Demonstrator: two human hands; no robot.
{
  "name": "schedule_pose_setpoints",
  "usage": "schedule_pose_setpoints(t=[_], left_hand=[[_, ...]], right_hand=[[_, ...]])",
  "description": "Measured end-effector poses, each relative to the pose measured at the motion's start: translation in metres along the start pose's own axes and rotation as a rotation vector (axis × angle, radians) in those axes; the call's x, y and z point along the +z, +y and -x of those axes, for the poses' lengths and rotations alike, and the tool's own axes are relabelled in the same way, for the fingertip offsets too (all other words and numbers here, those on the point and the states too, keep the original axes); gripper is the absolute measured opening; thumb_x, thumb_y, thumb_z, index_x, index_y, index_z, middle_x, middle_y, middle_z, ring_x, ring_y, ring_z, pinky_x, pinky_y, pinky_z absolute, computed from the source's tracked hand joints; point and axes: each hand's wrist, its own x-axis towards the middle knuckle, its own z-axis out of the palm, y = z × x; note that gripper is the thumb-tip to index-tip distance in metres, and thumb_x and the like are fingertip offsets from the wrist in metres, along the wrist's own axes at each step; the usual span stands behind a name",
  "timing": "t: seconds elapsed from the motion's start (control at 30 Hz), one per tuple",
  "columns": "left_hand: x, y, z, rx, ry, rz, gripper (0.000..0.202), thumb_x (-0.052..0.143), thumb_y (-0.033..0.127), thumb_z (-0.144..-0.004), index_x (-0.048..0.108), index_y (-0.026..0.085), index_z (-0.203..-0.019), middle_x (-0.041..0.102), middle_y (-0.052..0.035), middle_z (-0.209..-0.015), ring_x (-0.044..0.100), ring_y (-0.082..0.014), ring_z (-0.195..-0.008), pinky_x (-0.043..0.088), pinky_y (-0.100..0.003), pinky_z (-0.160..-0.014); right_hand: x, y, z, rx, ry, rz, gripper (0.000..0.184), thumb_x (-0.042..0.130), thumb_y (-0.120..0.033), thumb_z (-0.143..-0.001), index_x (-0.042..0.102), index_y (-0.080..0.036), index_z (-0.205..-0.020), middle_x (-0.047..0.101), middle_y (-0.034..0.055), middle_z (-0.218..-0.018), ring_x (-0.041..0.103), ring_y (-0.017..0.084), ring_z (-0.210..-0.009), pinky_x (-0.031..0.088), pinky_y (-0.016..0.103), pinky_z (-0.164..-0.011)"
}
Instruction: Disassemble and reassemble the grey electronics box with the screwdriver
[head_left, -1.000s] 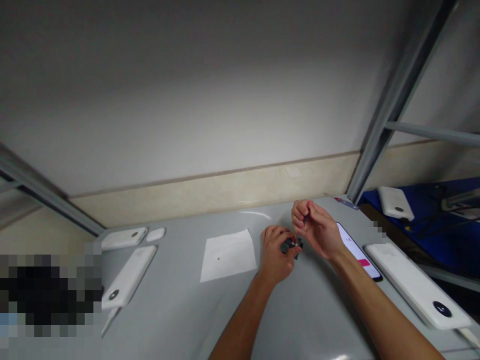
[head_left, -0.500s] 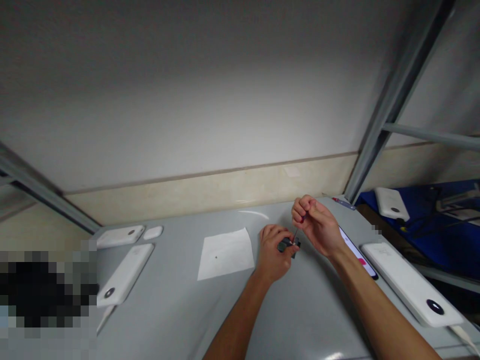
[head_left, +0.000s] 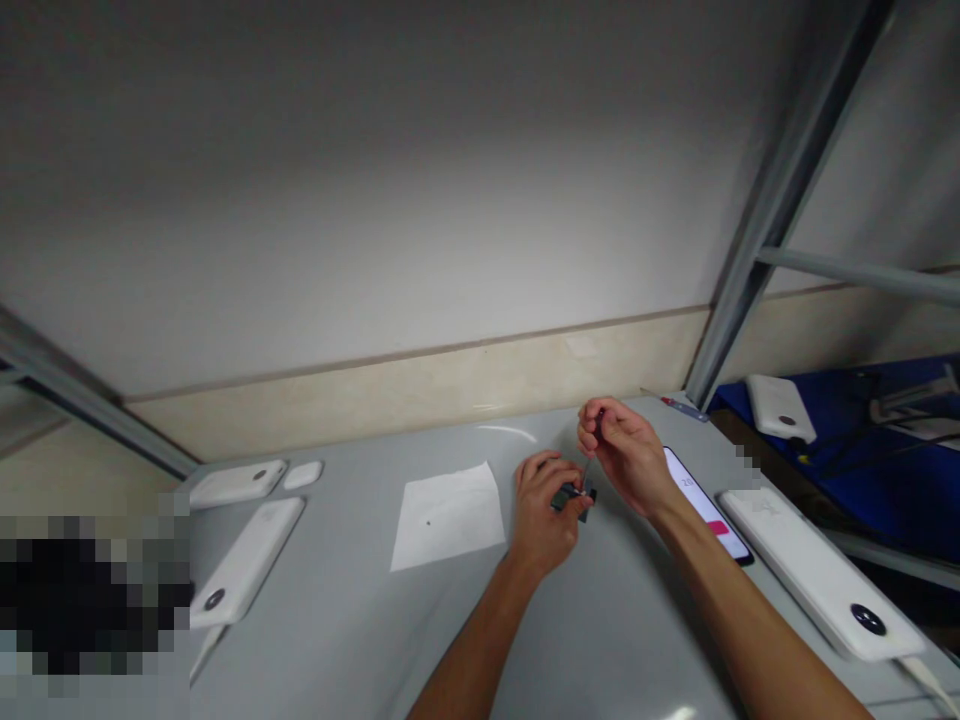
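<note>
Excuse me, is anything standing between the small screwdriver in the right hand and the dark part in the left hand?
Nothing visible stands between them. The thin shaft of the screwdriver, held in the right hand, runs directly down to the dark part in the left hand.

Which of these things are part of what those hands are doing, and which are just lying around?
In use: left hand, small dark part, right hand, thin screwdriver.

Lying about: paper sheet, smartphone, white devices.

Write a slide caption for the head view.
Head view: the left hand pinches a small dark part while the right hand holds a thin screwdriver to it, above a grey table.
</note>
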Motion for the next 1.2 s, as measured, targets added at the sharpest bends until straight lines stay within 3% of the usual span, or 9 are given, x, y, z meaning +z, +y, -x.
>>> schedule_pose_setpoints(t=[0.23,0.43,0.6,0.8,1.07,1.2], left_hand=[[-0.001,0.001,0.0,-0.021,0.006,0.02,0.018,0.078,0.01,-0.08,0.068,0.025,-0.082,0.079,-0.0015,-0.102,0.06,-0.0278,-0.119,0.044,-0.051,-0.108],[-0.003,0.003,0.001,-0.015,0.006,0.028,0.022,0.078,0.007,-0.078,0.067,0.025,-0.081,0.079,-0.0002,-0.099,0.061,-0.027,-0.116,0.045,-0.049,-0.107],[-0.006,0.002,0.005,-0.014,-0.004,-0.001,0.019,0.078,0.01,-0.08,0.068,0.026,-0.081,0.078,0.0001,-0.097,0.062,-0.026,-0.111,0.044,-0.048,-0.106],[-0.016,0.009,0.003,0.033,-0.09,-0.023,0.009,0.065,0.016,-0.093,0.067,0.025,-0.091,0.077,0.0001,-0.101,0.061,-0.0219,-0.105,0.04,-0.044,-0.106],[-0.02,0.019,0.002,0.065,-0.129,-0.048,0.009,0.056,0.016,-0.093,0.061,0.024,-0.092,0.074,-0.0022,-0.099,0.06,-0.0227,-0.103,0.036,-0.046,-0.108],[-0.018,0.015,0.003,0.071,-0.139,-0.04,0.01,0.054,0.016,-0.095,0.06,0.024,-0.095,0.074,-0.0019,-0.104,0.059,-0.0228,-0.113,0.029,-0.048,-0.114]], right_hand=[[-0.024,-0.005,-0.013,-0.019,0.184,-0.174,0.028,0.084,-0.039,-0.081,0.067,-0.025,-0.098,0.05,-0.0031,-0.082,0.041,0.008,-0.06,0.041,0.017,-0.05],[-0.042,-0.004,-0.02,0.005,0.217,-0.321,0.028,0.086,-0.031,-0.078,0.067,-0.024,-0.097,0.047,-0.0043,-0.079,0.038,0.008,-0.059,0.041,0.015,-0.049],[-0.04,0.005,-0.019,0.05,0.202,-0.318,0.025,0.085,-0.029,-0.079,0.068,-0.024,-0.097,0.049,-0.0034,-0.08,0.038,0.009,-0.058,0.041,0.018,-0.047],[-0.035,0.014,-0.018,0.068,0.172,-0.224,0.029,0.085,-0.033,-0.078,0.067,-0.023,-0.098,0.051,-0.0041,-0.079,0.038,0.007,-0.056,0.038,0.015,-0.046],[-0.034,0.022,-0.019,0.091,0.192,-0.234,0.031,0.088,-0.032,-0.075,0.067,-0.02,-0.096,0.052,-0.0047,-0.077,0.034,0.006,-0.053,0.035,0.015,-0.043],[-0.039,0.022,-0.021,0.072,0.21,-0.254,0.03,0.087,-0.032,-0.076,0.067,-0.021,-0.096,0.053,-0.0051,-0.076,0.034,0.005,-0.052,0.033,0.015,-0.043]])
